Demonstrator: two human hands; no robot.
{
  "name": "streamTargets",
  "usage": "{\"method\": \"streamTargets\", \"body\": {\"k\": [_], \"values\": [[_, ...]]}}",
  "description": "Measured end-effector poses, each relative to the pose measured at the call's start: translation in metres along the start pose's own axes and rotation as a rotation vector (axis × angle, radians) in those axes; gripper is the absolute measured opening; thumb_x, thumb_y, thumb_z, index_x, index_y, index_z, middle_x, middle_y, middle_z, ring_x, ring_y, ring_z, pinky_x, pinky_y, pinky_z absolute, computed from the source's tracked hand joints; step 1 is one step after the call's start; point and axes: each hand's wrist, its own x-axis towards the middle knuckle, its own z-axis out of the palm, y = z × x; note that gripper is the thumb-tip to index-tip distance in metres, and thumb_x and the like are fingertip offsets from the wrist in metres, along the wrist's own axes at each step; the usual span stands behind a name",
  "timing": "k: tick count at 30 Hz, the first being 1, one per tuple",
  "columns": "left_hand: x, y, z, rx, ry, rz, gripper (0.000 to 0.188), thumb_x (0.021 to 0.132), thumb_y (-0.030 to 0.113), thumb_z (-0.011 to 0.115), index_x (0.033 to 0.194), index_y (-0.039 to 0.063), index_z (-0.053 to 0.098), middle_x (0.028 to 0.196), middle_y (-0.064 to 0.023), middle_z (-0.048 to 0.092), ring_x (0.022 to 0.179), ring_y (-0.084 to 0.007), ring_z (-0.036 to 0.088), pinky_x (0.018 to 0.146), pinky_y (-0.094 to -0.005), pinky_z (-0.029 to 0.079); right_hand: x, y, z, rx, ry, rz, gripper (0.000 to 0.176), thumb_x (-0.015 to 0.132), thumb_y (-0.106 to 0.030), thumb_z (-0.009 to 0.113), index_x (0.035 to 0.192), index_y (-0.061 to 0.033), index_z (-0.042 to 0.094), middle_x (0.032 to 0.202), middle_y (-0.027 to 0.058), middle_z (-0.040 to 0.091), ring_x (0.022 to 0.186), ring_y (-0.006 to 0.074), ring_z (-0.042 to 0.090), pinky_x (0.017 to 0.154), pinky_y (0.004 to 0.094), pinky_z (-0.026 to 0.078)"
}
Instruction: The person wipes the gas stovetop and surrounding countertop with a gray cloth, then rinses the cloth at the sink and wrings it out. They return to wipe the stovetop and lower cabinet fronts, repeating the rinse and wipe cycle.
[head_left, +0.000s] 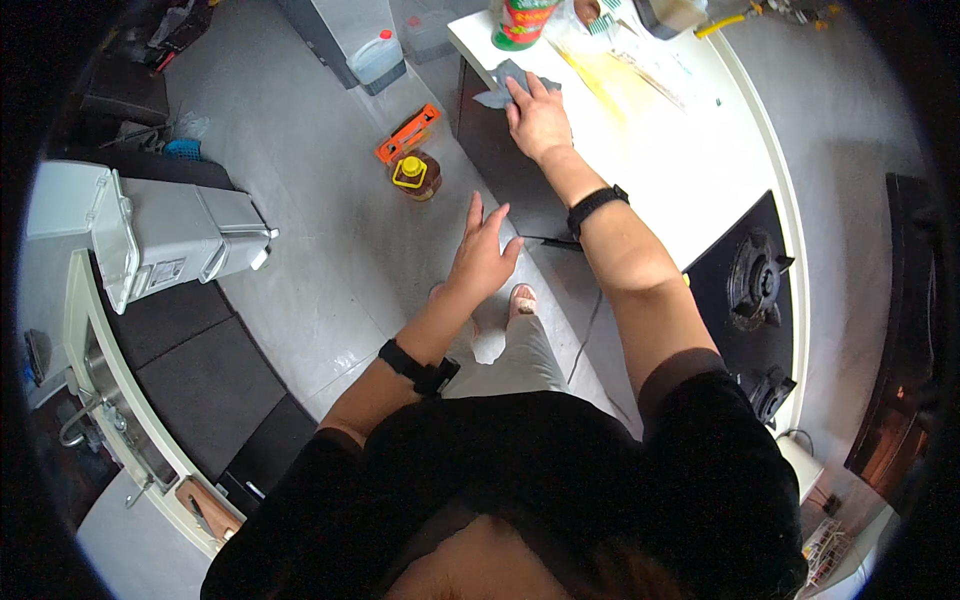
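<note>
My right hand (540, 120) presses a crumpled grey cloth (517, 79) onto the left edge of the white countertop (660, 165), and part of the cloth hangs past that edge. A red and green container (523, 22) stands just beyond it. My left hand (485, 251) hovers over the floor with fingers spread and nothing in it. Farther off on the floor is a bottle with a yellow cap and handle (415, 177), beside an orange-edged package (407, 133). A black band circles each of my arms.
A black gas hob (756, 281) is set in the counter at right. Clear packaging (600, 67) lies at the counter's back. A plastic jug (376, 63) stands near the wall. White bins (176, 232) and a sink counter (131, 390) are at left. A cable crosses the floor by my feet.
</note>
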Motion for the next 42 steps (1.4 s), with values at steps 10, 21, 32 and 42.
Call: {"method": "streamTargets", "body": {"k": [10,21,32,42], "values": [[-0.009,0.034,0.008,-0.002,-0.127,-0.075,0.057,0.084,0.019,0.069,0.135,0.007,0.047,0.151,-0.0295,0.017,0.137,-0.0417,0.030,0.108,-0.0398,0.035,-0.198,0.008,-0.086,-0.048,-0.150,0.144,0.062,0.072,0.004,0.056,0.130,-0.0177,0.055,0.141,0.0141,0.045,0.114,0.0455,0.051,0.101,0.0456,0.044],[-0.056,0.022,0.023,0.003,-0.091,-0.043,0.058,0.084,0.019,0.067,0.136,0.002,0.044,0.151,-0.0309,0.015,0.134,-0.0444,0.033,0.108,-0.0417,0.035,-0.234,0.030,-0.094,-0.093,-0.069,0.198,0.074,0.077,-0.003,0.066,0.144,-0.0192,0.037,0.141,0.0203,0.040,0.111,0.0472,0.050,0.097,0.0491,0.043],[-0.130,0.052,0.067,0.066,-0.034,0.036,0.059,0.084,0.019,0.067,0.136,0.001,0.044,0.148,-0.0351,0.016,0.134,-0.0454,0.032,0.109,-0.0428,0.033,-0.223,0.018,-0.077,-0.183,-0.072,0.130,0.062,0.080,0.000,0.051,0.140,-0.0159,0.043,0.142,0.0190,0.041,0.110,0.0401,0.053,0.104,0.0462,0.039],[-0.231,0.136,0.215,0.018,-0.279,0.322,0.056,0.083,0.022,0.069,0.131,0.000,0.049,0.144,-0.0382,0.023,0.131,-0.0484,0.037,0.106,-0.0441,0.035,-0.497,0.059,-0.198,-0.139,-0.018,0.410,0.065,0.075,0.000,0.060,0.136,-0.0186,0.047,0.140,0.0125,0.044,0.110,0.0412,0.053,0.096,0.0437,0.047]]}}
